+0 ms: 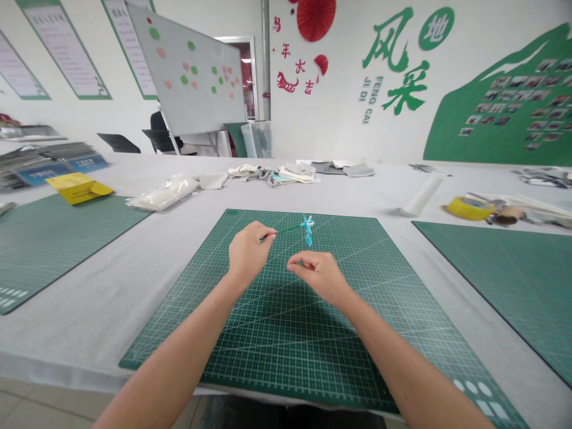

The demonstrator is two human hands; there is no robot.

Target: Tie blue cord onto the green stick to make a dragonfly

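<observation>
I see the left hand (249, 253) pinching a green stem (290, 228) over the cutting mat (277, 357); blue flower ornament (308, 224) at its right end. Right hand (318, 271), nearer: fingertips together, contents unclear. Risk: one-ended pinch could let the stem roll.

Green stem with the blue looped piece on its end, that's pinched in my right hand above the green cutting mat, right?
Not quite: the head view shows the left hand pinching the green stem, not the right. The blue looped piece is on its end, above the green cutting mat.
</observation>
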